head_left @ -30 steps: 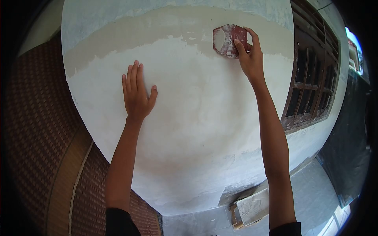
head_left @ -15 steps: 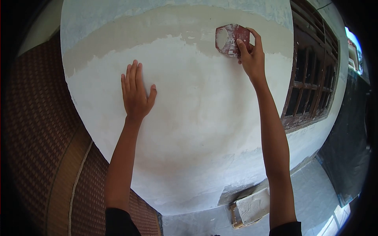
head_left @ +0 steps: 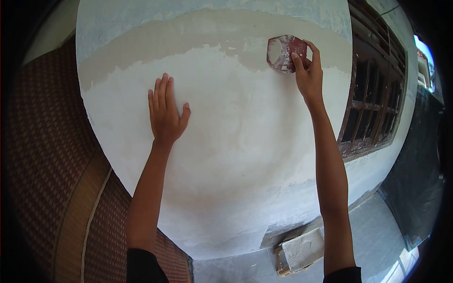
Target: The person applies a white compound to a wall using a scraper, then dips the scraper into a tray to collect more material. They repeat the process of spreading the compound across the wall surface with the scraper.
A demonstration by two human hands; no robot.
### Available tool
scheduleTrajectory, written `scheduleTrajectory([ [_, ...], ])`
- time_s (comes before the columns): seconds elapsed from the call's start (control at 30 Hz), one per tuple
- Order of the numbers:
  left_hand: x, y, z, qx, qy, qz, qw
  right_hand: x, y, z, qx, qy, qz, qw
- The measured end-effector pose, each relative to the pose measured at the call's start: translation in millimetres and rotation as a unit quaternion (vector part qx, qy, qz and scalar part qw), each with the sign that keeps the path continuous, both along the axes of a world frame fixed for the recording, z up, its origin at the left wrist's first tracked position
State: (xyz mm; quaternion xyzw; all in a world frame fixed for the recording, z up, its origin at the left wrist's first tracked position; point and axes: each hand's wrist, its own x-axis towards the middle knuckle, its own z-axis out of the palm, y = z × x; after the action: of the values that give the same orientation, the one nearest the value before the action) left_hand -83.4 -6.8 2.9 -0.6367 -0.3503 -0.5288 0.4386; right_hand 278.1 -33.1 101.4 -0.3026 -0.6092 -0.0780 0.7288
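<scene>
My right hand (head_left: pixel 309 78) grips a dark red putty scraper (head_left: pixel 285 54), thumb on its near face. White putty is smeared over the scraper, with a lump of it on the left part. The scraper is up at the upper right of the wall (head_left: pixel 236 127), over the border between white coating and a grey-beige band (head_left: pixel 188 35). My left hand (head_left: pixel 166 111) lies flat against the white part of the wall, fingers pointing up and thumb spread out.
Below on the grey floor (head_left: pixel 231 271) stands a tray of white putty (head_left: pixel 302 250) beside the wall's foot. A brown barred window (head_left: pixel 373 101) is at the right, with a dark sheet (head_left: pixel 415 165) beyond it. Woven brown matting (head_left: pixel 52 127) runs along the left.
My right hand and the scraper have shifted a little to the right and down. My left hand stays flat on the wall; the view has moved slightly.
</scene>
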Motion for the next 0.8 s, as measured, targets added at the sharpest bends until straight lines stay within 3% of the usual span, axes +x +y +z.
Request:
scheduleTrajectory([
  [0.17, 1.0, 0.5, -0.3, 0.0, -0.002, -0.002, 1.0, -13.4, -0.7, 2.5, 0.042, -0.014, 0.052, 0.998],
  [0.33, -2.4, 1.6, -0.1, 0.007, 0.007, 0.004, 1.0, -39.3, -5.5, 6.9, 0.005, -0.059, 0.007, 0.998],
  [0.53, 0.8, 0.7, -0.4, 0.0, -0.001, 0.001, 1.0, -5.1, -3.9, 3.1, 0.013, 0.044, -0.024, 0.999],
  [0.63, 0.5, 1.3, -0.5, 0.003, 0.002, 0.003, 1.0, -32.4, -3.6, 5.6, 0.032, -0.002, 0.06, 0.998],
  [0.8, -1.9, 0.5, -0.2, 0.005, 0.005, 0.012, 1.0, -62.8, 0.9, 10.0, 0.037, -0.052, 0.01, 0.998],
])
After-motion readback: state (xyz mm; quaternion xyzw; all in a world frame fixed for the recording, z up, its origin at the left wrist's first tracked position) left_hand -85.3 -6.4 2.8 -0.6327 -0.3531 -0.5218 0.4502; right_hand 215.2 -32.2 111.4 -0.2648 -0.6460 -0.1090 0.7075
